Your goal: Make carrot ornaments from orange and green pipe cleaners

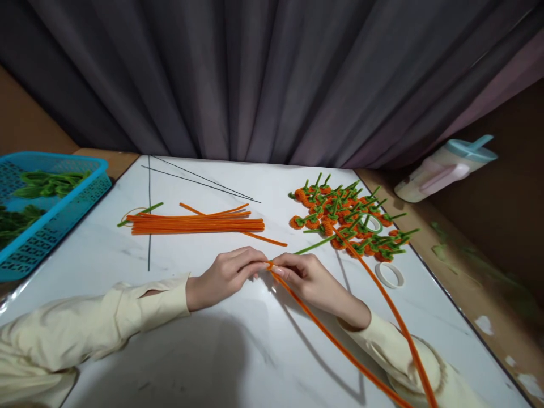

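Observation:
My left hand (225,275) and my right hand (308,277) meet at the middle of the white marble table (212,351). Both pinch the end of an orange pipe cleaner (335,340) that runs back toward my right sleeve. A second orange strand (382,294) curves alongside it, and a green pipe cleaner (312,246) lies just beyond my right fingers. A bundle of straight orange pipe cleaners (195,222) lies beyond my left hand. A pile of finished orange pieces with green stems (348,218) sits at the right rear.
A blue plastic basket (59,215) with green pieces stands at the left edge. Thin dark wires (199,181) lie at the back. A white tape ring (391,275) rests near the pile. A lidded pink-and-teal container (446,167) lies beyond the table's right side. Dark curtains hang behind.

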Available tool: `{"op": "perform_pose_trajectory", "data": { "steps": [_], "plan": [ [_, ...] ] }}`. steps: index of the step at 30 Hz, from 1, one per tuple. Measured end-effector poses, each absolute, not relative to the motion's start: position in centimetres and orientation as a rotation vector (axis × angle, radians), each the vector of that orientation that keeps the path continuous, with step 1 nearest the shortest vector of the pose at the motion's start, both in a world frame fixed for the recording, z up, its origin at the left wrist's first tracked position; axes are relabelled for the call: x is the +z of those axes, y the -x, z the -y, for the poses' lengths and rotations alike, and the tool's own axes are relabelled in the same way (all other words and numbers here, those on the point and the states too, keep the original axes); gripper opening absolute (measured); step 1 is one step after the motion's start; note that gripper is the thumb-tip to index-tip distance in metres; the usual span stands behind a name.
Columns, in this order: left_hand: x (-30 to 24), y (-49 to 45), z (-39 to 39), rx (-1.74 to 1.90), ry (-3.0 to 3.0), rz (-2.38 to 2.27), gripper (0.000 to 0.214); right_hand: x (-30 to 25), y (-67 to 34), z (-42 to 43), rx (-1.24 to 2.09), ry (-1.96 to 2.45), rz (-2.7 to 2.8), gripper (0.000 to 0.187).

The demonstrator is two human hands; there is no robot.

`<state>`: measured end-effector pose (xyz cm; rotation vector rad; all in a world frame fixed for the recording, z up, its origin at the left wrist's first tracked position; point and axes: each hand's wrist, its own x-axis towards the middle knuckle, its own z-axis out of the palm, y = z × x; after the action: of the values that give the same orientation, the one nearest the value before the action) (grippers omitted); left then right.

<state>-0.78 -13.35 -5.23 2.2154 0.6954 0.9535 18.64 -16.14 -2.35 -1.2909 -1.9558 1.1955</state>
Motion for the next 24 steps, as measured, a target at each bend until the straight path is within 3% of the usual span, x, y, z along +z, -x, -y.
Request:
{"op": "perform_pose_trajectory", "data": {
  "steps": [10,20,24],
  "plan": [
    [-5.88,1.63,12.75,1.199,-2.565,-0.432,0.027,-2.2,-17.89,16.67,1.154,1.237,1.919,0.021],
    [-5.68,1.12,13.03,1.126,-2.475,-0.588,0.015,-2.43,-17.69,16.57,1.216,1.263,1.814,0.018],
    [-5.88,1.37,12.81,1.133,-2.593,-0.509,0.023,-2.84,-17.73,16.52,1.312,1.25,1.765,0.019]
  ]
}}
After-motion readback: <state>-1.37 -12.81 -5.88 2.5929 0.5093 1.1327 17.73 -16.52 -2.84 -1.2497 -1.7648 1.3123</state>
